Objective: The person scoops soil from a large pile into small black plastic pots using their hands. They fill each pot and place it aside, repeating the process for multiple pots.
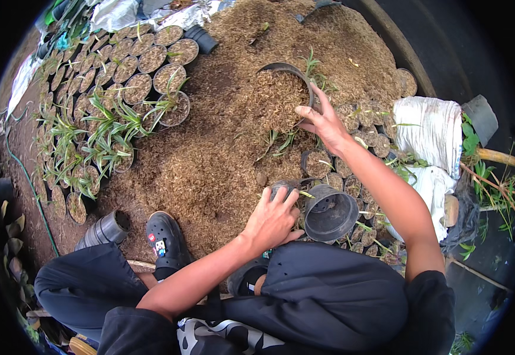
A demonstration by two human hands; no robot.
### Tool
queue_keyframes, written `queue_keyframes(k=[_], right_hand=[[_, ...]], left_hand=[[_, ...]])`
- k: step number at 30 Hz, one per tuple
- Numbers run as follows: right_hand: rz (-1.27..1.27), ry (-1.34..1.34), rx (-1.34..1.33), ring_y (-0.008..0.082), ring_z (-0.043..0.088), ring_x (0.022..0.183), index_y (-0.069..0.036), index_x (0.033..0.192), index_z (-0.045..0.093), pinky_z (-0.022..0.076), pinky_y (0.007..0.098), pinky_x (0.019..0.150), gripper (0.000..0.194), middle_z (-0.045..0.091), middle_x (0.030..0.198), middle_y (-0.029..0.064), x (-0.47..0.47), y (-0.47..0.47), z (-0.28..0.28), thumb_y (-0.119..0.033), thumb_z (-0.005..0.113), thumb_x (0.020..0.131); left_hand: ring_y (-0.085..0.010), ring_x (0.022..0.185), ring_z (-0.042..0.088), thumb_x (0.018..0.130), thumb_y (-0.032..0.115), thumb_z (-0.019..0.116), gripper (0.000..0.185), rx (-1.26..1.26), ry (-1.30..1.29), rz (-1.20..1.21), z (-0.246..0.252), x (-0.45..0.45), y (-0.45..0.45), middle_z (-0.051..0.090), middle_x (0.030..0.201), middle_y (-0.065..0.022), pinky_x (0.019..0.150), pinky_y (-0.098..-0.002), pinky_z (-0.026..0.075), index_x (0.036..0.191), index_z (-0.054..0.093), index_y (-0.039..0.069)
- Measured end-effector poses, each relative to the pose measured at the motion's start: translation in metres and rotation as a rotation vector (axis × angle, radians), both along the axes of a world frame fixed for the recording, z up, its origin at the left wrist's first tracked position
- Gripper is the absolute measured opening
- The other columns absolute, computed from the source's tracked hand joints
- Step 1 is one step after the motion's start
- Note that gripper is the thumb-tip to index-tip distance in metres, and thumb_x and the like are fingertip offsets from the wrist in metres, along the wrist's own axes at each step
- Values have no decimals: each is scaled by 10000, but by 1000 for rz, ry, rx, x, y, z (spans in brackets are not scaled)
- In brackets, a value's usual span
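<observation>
My right hand (324, 120) grips the rim of a large black plastic pot (307, 82), thumb inside and fingers outside. The pot is tipped on its side, with loose brown husk mix (279, 100) in its mouth and spilling onto the heap. My left hand (271, 217) curls over a dark plastic container (283, 190), mostly hidden under the fingers. Just right of it an empty black pot (330, 213) lies tilted, its mouth towards me. Small striped-leaf plants (284, 143) lie on the mix below the tipped pot, and another plant (310, 62) shows beyond its rim.
Rows of filled pots (152, 58) stand at the left, some with striped-leaf plants (106, 115). Stacked empty pots (106, 228) lie near my shoe (167, 239). Small filled bags (317, 162) and white sacks (428, 133) are at the right. A green hose (29, 182) runs along the left.
</observation>
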State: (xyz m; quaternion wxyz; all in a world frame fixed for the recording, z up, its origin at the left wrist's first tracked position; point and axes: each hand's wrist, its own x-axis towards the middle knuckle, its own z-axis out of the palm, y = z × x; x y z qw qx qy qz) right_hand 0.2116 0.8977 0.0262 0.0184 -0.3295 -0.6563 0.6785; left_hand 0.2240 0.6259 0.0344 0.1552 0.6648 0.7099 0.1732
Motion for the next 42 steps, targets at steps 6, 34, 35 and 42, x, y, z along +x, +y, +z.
queue_keyframes(k=[6, 34, 35, 42], right_hand=[[185, -17, 490, 355, 524, 1378, -110, 1647, 233, 504, 455, 1106, 1153, 404, 1536, 252, -23, -53, -15, -351, 937, 766], [820, 788, 895, 441, 531, 1353, -371, 1521, 484, 567, 492, 1086, 1062, 330, 1549, 202, -68, -144, 19, -151, 970, 603], [852, 836, 1016, 434, 532, 1355, -382, 1504, 507, 572, 483, 1082, 1032, 342, 1545, 201, -68, -138, 18, -155, 968, 610], [578, 688, 1021, 439, 502, 1374, -342, 1530, 436, 580, 471, 1092, 1158, 303, 1565, 197, -61, -65, -6, -175, 1019, 543]], left_hand=[[-304, 1071, 566, 920, 275, 623, 221, 501, -339, 861, -56, -62, -49, 610, 1097, -141, 942, -461, 441, 937, 596, 56], [-380, 1370, 476, 1045, 207, 438, 431, 313, -252, 1674, -158, -155, -174, 545, 1437, -221, 1182, -465, 334, 1398, 553, -11], [-381, 1368, 476, 1045, 204, 439, 419, 334, -269, 1651, -157, -149, -169, 545, 1433, -221, 1180, -467, 336, 1386, 558, -8], [-372, 1213, 553, 1044, 205, 487, 315, 193, -114, 1440, -140, -122, -133, 612, 1303, -180, 1078, -465, 416, 1285, 608, 44]])
